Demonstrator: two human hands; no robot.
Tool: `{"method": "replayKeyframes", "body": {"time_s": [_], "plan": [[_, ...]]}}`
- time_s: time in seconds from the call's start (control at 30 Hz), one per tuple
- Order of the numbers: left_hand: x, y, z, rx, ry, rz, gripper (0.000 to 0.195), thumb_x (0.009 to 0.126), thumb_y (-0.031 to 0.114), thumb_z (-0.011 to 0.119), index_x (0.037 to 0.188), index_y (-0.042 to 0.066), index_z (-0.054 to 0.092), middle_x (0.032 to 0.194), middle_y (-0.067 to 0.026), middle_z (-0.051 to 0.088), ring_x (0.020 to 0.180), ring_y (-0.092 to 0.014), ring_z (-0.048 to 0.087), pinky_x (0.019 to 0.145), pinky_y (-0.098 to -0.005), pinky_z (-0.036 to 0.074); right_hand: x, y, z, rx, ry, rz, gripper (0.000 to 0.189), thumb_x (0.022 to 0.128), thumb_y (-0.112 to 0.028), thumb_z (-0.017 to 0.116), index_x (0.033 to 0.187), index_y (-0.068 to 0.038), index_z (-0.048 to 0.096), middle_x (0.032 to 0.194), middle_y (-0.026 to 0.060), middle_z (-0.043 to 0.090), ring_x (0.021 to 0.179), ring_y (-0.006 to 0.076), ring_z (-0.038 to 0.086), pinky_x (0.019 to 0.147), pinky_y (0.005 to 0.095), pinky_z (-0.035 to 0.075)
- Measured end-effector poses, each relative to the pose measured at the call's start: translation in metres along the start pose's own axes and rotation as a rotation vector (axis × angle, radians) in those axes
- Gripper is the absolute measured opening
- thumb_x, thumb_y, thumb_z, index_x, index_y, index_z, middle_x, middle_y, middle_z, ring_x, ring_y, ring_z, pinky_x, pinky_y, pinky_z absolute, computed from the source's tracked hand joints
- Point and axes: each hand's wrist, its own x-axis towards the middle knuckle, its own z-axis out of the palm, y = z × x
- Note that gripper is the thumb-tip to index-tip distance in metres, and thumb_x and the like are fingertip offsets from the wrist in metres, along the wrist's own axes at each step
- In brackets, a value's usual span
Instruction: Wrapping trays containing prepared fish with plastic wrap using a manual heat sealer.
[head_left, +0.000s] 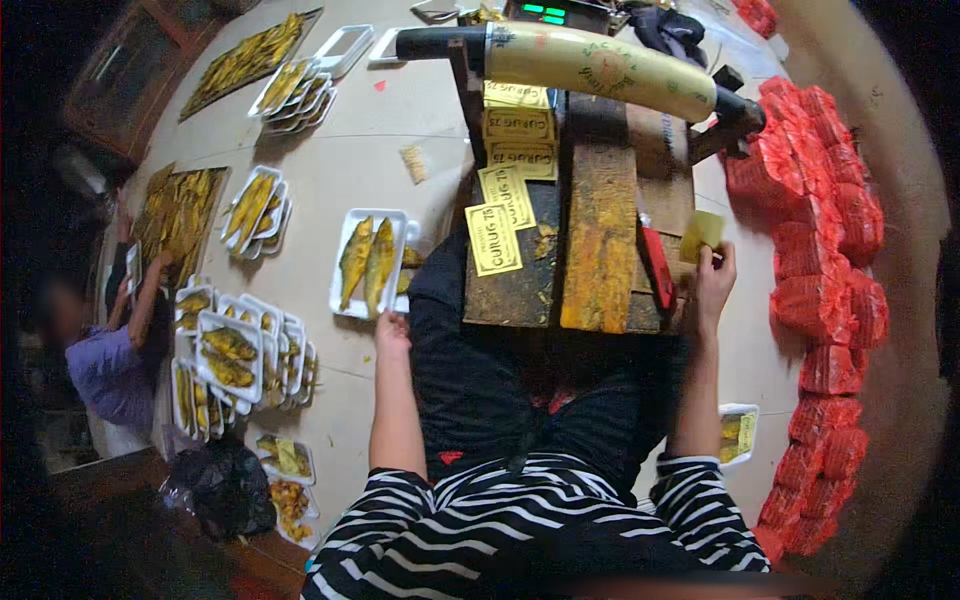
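Observation:
My left hand (392, 332) grips the near right corner of a white foam tray (335, 289) that carries two yellowish whole fish (367, 262). Part of another tray with fish (411, 259) shows behind it, beside my leg. On the right, my right hand (716, 281) pinches a small yellow paper label (702, 234) between thumb and fingers. A red-handled tool (657, 266) lies to the left of that hand. Several yellow printed labels (493, 240) are spread on the dark board of a wrapping stand (517, 304), left of its stained wooden plank (598, 255).
A film roll (600, 67) spans the stand's far end. Stacked trays of fish (229, 356) stand on the tiled floor (337, 154) at left, near another person (116, 360). Red-wrapped bundles (817, 300) line the right side. A labelled fish tray (739, 435) lies behind my right arm.

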Motion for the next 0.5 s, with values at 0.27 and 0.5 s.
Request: {"method": "replayKeyframes", "body": {"time_s": [0.27, 0.5], "plan": [[-0.052, 0.049, 0.074, -0.384, 0.563, 0.231, 0.031, 0.089, 0.021, 0.036, 0.115, 0.003, 0.037, 0.100, -0.0124, 0.051, 0.082, -0.023, 0.057, 0.063, -0.0308, 0.048, -0.034, -0.009, 0.036, 0.510, -0.013, 0.061, 0.014, 0.084, -0.008, 0.050, 0.097, -0.003, 0.050, 0.085, 0.0012, 0.055, 0.070, 0.0063, 0.050, 0.063, 0.0192, 0.040], [-0.116, 0.132, 0.070, 0.012, 0.589, 0.721, 0.037, 0.090, 0.024, 0.031, 0.123, 0.008, 0.029, 0.090, -0.0072, 0.051, 0.067, -0.013, 0.048, 0.052, -0.0255, 0.040, -0.021, -0.001, 0.017, 0.733, -0.139, 0.273, 0.018, 0.085, -0.013, 0.050, 0.100, -0.004, 0.051, 0.088, 0.0026, 0.057, 0.073, 0.0093, 0.054, 0.066, 0.0232, 0.046]]}}
